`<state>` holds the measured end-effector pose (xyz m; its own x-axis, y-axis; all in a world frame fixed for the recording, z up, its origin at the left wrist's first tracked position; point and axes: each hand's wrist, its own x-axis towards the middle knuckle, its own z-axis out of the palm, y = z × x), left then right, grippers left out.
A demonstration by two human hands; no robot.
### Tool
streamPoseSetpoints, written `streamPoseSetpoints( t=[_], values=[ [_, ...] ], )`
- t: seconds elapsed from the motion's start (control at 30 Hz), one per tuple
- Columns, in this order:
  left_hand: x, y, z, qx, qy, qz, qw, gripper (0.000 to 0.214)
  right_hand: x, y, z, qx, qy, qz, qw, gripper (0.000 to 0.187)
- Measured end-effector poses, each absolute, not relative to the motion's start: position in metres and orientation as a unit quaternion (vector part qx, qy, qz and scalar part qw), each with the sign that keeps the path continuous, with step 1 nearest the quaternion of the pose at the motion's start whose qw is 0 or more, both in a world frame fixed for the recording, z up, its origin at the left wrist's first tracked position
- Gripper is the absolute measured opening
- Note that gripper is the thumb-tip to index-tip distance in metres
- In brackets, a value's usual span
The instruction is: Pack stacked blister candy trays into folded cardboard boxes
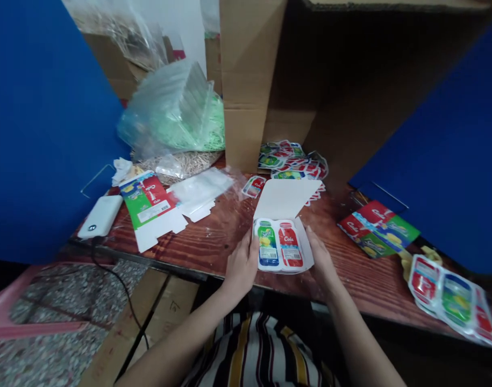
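Observation:
A small white carton with its lid flap raised sits near the table's front edge. Inside it lies a bottle-shaped packet card, with a green-and-blue Sprite design beside a red Cola one. My left hand grips the carton's left side, its thumb along the edge. On the right side my right hand holds the carton, fingers against the wall and partly hidden. Behind the carton, a loose small red packet rests on the wood.
Bottle-shaped packets are heaped at the cardboard box. A flattened printed carton and a white power bank lie left. To the right are a printed carton and a packet strip. Blue panels flank the table.

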<state>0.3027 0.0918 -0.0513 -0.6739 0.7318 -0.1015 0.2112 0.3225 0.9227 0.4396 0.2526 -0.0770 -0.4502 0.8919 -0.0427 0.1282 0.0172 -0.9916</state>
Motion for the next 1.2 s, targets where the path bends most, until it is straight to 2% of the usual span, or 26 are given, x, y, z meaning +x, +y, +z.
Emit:
streamPoseSetpoints(
  t=[0.1,0.27,0.43,0.57,0.63,0.73,0.8,0.9,0.97,1.03,1.1,1.2],
  values=[
    [0.301,0.102,-0.058,0.311,0.752,0.532,0.234,0.047,0.453,0.248,-0.076,-0.416,-0.585,0.608,0.339,0.050],
    [0.301,0.117,-0.070,0.319,0.702,0.595,0.229,0.049,0.448,0.245,-0.070,-0.416,-0.581,0.629,0.306,0.057],
    [0.310,0.119,-0.063,0.366,0.778,0.457,0.229,0.050,0.440,0.251,-0.081,-0.392,-0.645,0.579,0.309,0.056],
    [0.310,0.121,-0.056,0.383,0.821,0.339,0.254,0.048,0.437,0.255,-0.094,-0.378,-0.658,0.569,0.319,0.070],
    [0.304,0.123,-0.058,0.383,0.801,0.379,0.260,0.046,0.438,0.259,-0.094,-0.376,-0.653,0.582,0.306,0.077],
    [0.290,0.130,-0.069,0.390,0.728,0.515,0.232,0.035,0.442,0.270,-0.084,-0.339,-0.645,0.631,0.268,0.080],
    [0.278,0.134,-0.075,0.380,0.680,0.589,0.215,0.034,0.444,0.279,-0.076,-0.300,-0.649,0.654,0.247,0.072],
    [0.262,0.141,-0.077,0.381,0.636,0.620,0.257,0.055,0.443,0.290,-0.071,-0.255,-0.666,0.657,0.244,0.052],
    [0.254,0.143,-0.074,0.413,0.612,0.602,0.305,0.053,0.442,0.293,-0.071,-0.243,-0.692,0.626,0.266,0.043],
    [0.249,0.145,-0.070,0.451,0.597,0.579,0.324,0.037,0.443,0.295,-0.071,-0.219,-0.753,0.555,0.280,0.039],
    [0.248,0.145,-0.070,0.477,0.604,0.567,0.294,0.022,0.448,0.296,-0.071,-0.174,-0.825,0.466,0.269,0.034],
    [0.249,0.141,-0.075,0.501,0.615,0.562,0.233,0.017,0.458,0.300,-0.070,-0.110,-0.899,0.354,0.234,0.035]
  ],
)
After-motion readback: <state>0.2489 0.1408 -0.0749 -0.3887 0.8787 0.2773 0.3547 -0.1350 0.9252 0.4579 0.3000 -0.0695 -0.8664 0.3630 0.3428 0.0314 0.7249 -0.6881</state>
